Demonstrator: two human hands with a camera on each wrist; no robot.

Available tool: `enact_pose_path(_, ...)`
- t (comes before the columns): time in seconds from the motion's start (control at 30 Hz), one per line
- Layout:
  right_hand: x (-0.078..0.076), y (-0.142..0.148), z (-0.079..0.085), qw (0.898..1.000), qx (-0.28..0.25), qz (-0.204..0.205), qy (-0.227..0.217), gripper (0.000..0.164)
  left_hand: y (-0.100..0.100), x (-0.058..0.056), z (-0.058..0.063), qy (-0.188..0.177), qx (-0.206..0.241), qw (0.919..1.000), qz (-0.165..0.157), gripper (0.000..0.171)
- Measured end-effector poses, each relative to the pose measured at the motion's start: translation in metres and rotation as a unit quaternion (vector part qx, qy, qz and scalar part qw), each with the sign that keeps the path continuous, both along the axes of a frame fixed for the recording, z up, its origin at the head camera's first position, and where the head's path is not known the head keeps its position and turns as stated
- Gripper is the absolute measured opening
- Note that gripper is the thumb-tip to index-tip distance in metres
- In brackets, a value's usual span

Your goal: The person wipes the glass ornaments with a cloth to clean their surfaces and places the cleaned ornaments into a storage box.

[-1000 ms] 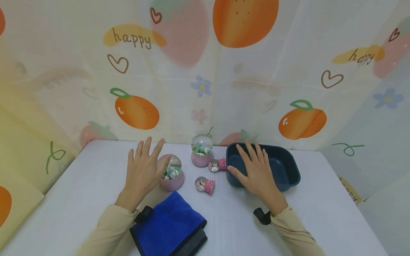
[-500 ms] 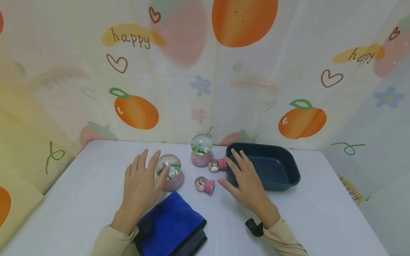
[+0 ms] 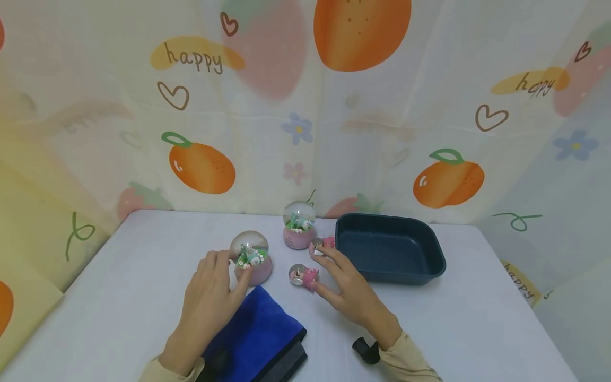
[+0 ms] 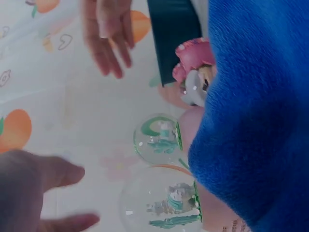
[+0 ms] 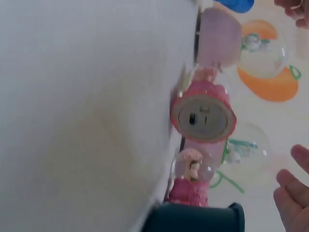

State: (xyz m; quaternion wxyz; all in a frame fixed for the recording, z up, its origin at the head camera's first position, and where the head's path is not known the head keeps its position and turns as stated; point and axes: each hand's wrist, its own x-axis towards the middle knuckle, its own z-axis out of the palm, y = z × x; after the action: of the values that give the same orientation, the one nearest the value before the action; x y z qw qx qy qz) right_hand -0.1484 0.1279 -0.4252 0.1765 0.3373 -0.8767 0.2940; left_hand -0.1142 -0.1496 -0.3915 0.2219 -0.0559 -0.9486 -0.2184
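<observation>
My left hand [image 3: 210, 297] hovers beside the nearer large snow globe [image 3: 259, 271], which has a pink base. In the left wrist view its fingers stand apart from the glass. My right hand [image 3: 355, 294] reaches over a small pink snow globe [image 3: 310, 277] lying on its side, thumb and fingers spread. Its round underside with a small switch faces the right wrist view. Another small snow globe [image 3: 328, 242] lies behind, partly covered by the right fingertips in the head view. Farther back stands a second large snow globe [image 3: 299, 237].
A dark teal plastic basin [image 3: 391, 276] stands to the right of the globes. In front lies a folded blue cloth [image 3: 267, 329] with black edging, partly under the left forearm. A fruit-print curtain [image 3: 267, 138] hangs behind the white table [image 3: 110, 286].
Both hands have come down and back toward the person. The right hand has moved left, off the basin to above the small globes. The globes, cloth and basin have stayed put.
</observation>
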Motion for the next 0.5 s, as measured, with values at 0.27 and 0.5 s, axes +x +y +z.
enact_pose_path(0.27,-0.003,-0.011,-0.009,0.999,-0.011,0.001,-0.04,0.049,0.001,0.0,0.002,-0.122,0.003,0.9881,-0.093,0.024)
enact_pose_path(0.5,-0.006,-0.011,-0.018,0.994,0.001,0.012,-0.107,0.048,-0.006,0.002,-0.006,-0.256,-0.02,0.9551,-0.147,0.049)
